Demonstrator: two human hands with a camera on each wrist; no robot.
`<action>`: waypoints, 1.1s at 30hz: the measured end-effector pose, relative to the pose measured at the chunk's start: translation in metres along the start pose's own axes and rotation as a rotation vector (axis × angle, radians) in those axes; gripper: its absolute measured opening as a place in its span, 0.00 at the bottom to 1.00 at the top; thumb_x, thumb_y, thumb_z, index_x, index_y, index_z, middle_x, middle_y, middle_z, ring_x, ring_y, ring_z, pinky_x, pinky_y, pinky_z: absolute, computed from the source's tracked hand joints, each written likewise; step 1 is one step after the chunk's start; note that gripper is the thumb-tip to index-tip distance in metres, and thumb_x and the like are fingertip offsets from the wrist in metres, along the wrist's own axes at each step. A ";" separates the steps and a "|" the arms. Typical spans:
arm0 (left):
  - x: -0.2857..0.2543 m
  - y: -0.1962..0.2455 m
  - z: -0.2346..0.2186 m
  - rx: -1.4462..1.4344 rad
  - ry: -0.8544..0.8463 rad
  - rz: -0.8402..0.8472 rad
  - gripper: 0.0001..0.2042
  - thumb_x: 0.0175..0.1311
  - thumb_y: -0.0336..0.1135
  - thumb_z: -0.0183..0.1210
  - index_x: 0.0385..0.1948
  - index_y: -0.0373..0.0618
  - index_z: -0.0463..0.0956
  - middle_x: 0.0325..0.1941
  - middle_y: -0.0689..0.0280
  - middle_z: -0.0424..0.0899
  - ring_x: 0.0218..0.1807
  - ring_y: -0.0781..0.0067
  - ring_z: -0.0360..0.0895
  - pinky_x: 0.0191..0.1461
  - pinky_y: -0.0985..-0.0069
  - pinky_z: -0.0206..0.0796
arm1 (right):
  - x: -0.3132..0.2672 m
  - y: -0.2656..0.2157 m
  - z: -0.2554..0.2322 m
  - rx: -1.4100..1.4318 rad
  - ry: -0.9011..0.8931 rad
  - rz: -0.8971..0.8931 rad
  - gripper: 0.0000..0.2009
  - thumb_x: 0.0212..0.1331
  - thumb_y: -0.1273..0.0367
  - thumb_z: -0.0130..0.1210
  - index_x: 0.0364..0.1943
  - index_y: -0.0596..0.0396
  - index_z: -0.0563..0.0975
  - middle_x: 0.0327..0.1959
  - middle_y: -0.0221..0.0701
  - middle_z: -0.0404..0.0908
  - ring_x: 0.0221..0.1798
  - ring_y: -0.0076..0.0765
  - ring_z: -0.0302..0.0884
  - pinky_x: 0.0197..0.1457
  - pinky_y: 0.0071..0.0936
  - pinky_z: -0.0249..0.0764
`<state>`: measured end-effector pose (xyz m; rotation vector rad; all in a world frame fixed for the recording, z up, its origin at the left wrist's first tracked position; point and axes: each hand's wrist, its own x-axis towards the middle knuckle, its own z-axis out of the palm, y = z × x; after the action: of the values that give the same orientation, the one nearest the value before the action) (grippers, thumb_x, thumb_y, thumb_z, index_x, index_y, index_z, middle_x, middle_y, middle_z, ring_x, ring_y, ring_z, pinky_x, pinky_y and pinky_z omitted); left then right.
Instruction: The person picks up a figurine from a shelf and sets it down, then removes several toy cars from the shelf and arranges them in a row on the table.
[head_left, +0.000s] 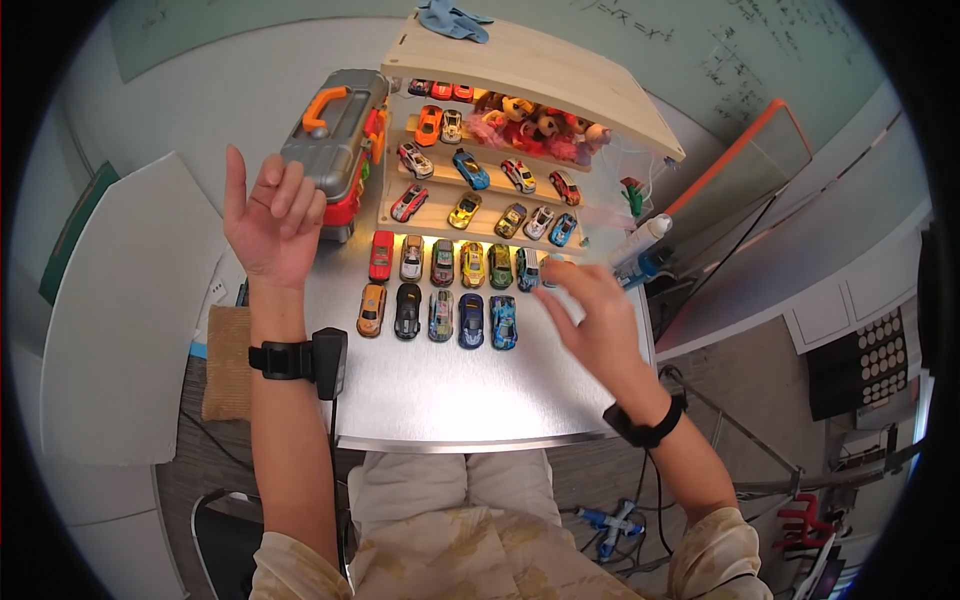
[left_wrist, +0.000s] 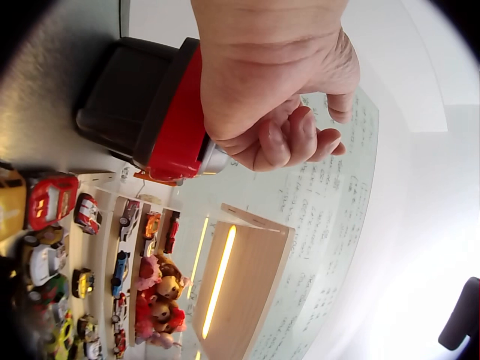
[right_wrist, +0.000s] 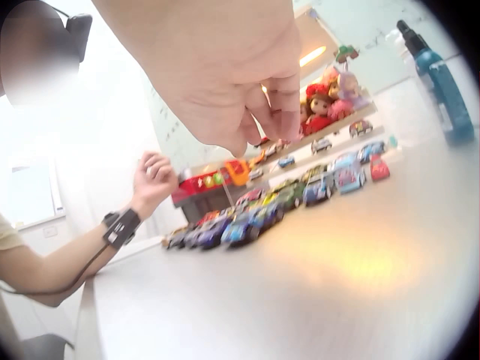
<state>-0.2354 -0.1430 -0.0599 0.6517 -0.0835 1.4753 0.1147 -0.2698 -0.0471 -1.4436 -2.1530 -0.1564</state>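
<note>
My left hand (head_left: 275, 220) is raised at the left beside the shelf, palm turned up, fingers loosely curled around nothing. In the left wrist view it overlaps the red-and-grey toolbox (left_wrist: 176, 124). My right hand (head_left: 603, 318) hovers over the right end of two rows of toy cars, its fingers relaxed with nothing seen between them. Nearest to its fingertips in the head view is a blue toy car (head_left: 528, 270). The front row includes a black toy car (head_left: 407, 311) and a dark blue toy car (head_left: 471, 320). A light blue toy car (right_wrist: 349, 174) shows in the right wrist view.
Behind the rows stands a tiered wooden shelf (head_left: 430, 218) with more toy cars and several dolls (head_left: 540, 130) under its lit top. A grey toolbox (head_left: 345, 100) with an orange handle is at left; a teal bottle (right_wrist: 442, 94) stands right. The metal table (head_left: 470, 400) ends near my lap.
</note>
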 end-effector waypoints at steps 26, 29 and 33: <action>0.002 0.001 -0.004 -0.030 -0.035 -0.003 0.25 0.81 0.57 0.45 0.27 0.47 0.72 0.17 0.73 0.64 0.15 0.81 0.53 0.24 0.78 0.47 | 0.101 0.065 0.041 -0.309 -0.398 0.228 0.21 0.46 0.58 0.76 0.43 0.52 0.84 0.40 0.42 0.86 0.49 0.49 0.85 0.51 0.43 0.81; 0.002 0.001 -0.003 -0.026 -0.028 0.004 0.25 0.81 0.57 0.45 0.27 0.47 0.72 0.17 0.73 0.63 0.15 0.81 0.52 0.24 0.78 0.47 | 0.100 0.082 0.045 -0.274 -0.365 0.185 0.19 0.52 0.60 0.72 0.45 0.53 0.84 0.40 0.43 0.88 0.46 0.49 0.86 0.50 0.44 0.81; 0.002 0.001 -0.001 -0.017 -0.018 0.004 0.25 0.81 0.57 0.45 0.27 0.47 0.72 0.17 0.73 0.62 0.15 0.81 0.52 0.24 0.78 0.46 | 0.095 0.069 0.022 -0.247 -0.243 0.237 0.14 0.58 0.66 0.67 0.47 0.54 0.84 0.39 0.44 0.88 0.41 0.49 0.87 0.46 0.43 0.82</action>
<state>-0.2364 -0.1408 -0.0599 0.6513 -0.1110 1.4717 0.1408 -0.1543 -0.0325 -1.9352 -2.1867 -0.1713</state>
